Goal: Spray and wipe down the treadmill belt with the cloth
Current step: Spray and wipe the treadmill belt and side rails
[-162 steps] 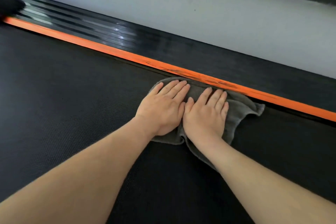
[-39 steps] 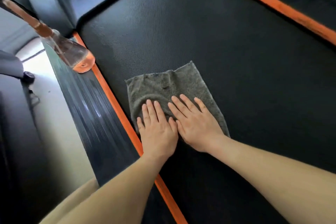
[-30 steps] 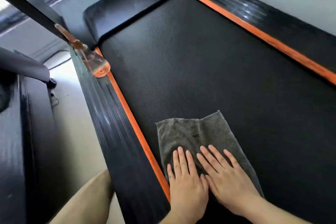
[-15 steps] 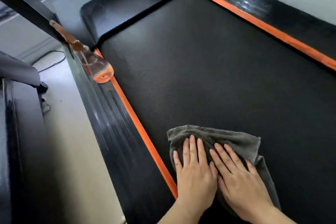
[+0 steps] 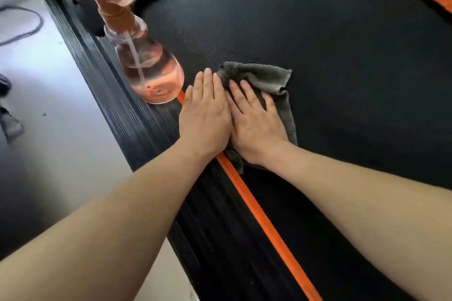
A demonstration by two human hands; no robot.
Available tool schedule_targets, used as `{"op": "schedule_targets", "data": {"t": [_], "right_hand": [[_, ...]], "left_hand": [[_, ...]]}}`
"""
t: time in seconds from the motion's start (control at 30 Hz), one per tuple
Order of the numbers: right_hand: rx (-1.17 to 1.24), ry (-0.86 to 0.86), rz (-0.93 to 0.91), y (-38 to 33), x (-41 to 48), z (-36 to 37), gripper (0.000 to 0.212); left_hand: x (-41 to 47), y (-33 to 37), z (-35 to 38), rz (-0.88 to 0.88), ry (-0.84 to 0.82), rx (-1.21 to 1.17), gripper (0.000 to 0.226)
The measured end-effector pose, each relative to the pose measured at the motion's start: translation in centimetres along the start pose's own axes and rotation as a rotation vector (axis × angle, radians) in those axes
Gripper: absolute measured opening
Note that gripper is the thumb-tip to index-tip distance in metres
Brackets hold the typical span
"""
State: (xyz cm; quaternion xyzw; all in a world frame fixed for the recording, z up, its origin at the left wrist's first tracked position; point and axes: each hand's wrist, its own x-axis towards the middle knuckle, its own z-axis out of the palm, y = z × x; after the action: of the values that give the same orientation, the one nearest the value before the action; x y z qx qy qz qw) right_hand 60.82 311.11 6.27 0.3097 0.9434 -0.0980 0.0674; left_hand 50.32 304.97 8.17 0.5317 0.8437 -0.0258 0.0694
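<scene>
1. Both hands lie flat with straight fingers, side by side and touching. The left hand (image 5: 205, 110) lies over the thin orange edge strip (image 5: 264, 222). The right hand (image 5: 254, 117) presses on the crumpled grey terry cloth (image 5: 259, 76). Neither hand pinches anything.
2. The cloth sits at the left edge of the black textured treadmill belt (image 5: 318, 44), in the centre of the frame. It is bunched ahead of the fingertips, with a corner showing between the wrists.
3. Half a second ago the cloth and hands were well below the clear, orange-tinted spray bottle with a copper-coloured trigger head (image 5: 149, 68). Now they are just beside its base, which stands on the ribbed black side rail (image 5: 146, 117). The cloth is also more gathered than a second ago.
4. This looks like a forward wiping stroke along the belt's left edge, so that margin seems covered. The wide stretch at the upper right of the frame probably needs more passes.
5. Another push forward could knock the bottle, so it would be safer to steer the cloth right, away from the rail.
</scene>
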Motion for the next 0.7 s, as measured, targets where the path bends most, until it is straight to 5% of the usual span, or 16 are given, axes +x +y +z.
{"op": "schedule_targets", "data": {"t": [0.23,0.5,0.7], "right_hand": [[-0.03,-0.117,-0.092,0.3,-4.4,-0.2,0.065],[-0.031,-0.23,-0.112,2.1,-11.4,0.2,0.072],[0.027,-0.279,-0.144,4.5,-20.3,-0.1,0.074]], "left_hand": [[-3.4,1.8,0.7,0.11,0.11,-0.031,0.058],[-9.1,7.2,0.9,0.048,-0.13,0.165,0.082],[-15.9,14.2,0.9,0.068,-0.218,0.224,0.058]]}}
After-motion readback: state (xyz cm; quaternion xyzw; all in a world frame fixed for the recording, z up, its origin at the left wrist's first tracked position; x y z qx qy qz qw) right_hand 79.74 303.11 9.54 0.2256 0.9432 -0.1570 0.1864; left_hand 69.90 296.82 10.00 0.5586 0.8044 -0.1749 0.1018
